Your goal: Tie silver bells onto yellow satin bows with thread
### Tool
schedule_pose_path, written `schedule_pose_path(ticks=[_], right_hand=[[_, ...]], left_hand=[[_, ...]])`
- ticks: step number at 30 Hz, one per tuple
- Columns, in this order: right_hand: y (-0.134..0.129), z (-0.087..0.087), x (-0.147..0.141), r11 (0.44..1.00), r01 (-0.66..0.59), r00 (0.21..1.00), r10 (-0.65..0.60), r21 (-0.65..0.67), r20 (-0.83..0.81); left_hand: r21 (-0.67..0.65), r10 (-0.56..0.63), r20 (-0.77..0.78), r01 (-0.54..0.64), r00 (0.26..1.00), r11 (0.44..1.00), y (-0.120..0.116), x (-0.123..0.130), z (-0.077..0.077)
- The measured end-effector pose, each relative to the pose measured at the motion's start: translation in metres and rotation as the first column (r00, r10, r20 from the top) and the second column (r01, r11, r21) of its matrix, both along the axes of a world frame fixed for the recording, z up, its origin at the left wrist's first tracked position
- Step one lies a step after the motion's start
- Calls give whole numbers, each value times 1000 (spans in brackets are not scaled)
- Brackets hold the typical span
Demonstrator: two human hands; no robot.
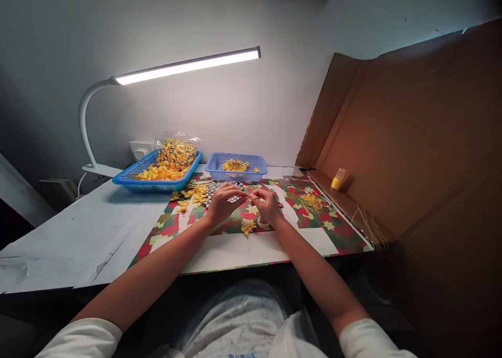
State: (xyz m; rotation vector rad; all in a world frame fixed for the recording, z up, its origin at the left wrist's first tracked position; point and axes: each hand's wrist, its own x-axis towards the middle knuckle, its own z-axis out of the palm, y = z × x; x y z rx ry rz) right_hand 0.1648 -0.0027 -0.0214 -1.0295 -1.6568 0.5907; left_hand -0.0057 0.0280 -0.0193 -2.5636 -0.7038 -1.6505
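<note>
Over the camouflage-patterned mat, my left hand (pixel 225 204) and my right hand (pixel 267 207) meet with fingertips close together. Both are closed in a pinch on a thin yellow cord (pixel 251 197), only a short piece of which shows between them. Just below, a yellow ribbon bow (pixel 248 228) lies at or hangs near the mat's pale front strip; whether the pinched cord runs to it I cannot tell. Behind my left hand is a heap of small silvery pieces (pixel 212 189), partly hidden by it. More yellow bows (pixel 195 193) lie left of that heap.
A blue basket (pixel 157 187) full of yellow bows and a plastic bag stands back left. Another blue basket (pixel 236 175) holds fewer. Yellow cords (pixel 311 203) lie right, near a small yellow-filled bottle (pixel 338 180). A lamp (pixel 188 70) overhangs; cardboard (pixel 411 128) walls the right side.
</note>
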Motion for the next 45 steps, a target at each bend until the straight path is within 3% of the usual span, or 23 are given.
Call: schedule_pose_path(ticks=[5, 9, 14, 22, 28, 37, 45], right_hand=[[0, 0, -1, 998, -46, 997, 44, -35, -60], [-2, 0, -1, 994, 42, 997, -49, 97, 68], [-1, -4, -2, 944, 155, 942, -230, 291, 244], [-1, -5, -2, 931, 174, 938, -256, 321, 234], [-2, -4, -2, 952, 159, 968, -202, 261, 146], [-3, 0, -6, 1000, 4, 998, -3, 13, -59], [-5, -1, -9, 1000, 23, 993, -24, -4, -116]], left_hand=[[-28, 9, -1, -9, 1000, 1000, -3, 0, 2], [-54, 17, -6, -17, 1000, 998, -6, 1, 2], [-87, 27, 7, -26, 1000, 996, -7, 4, 1], [-85, 18, 63, -13, 998, 996, -5, 4, -1], [-86, 26, 75, -19, 997, 996, -5, 4, -3], [-68, 5, 71, 0, 997, 998, -6, 5, -2], [-93, -9, 97, 18, 995, 996, -5, 5, -3]])
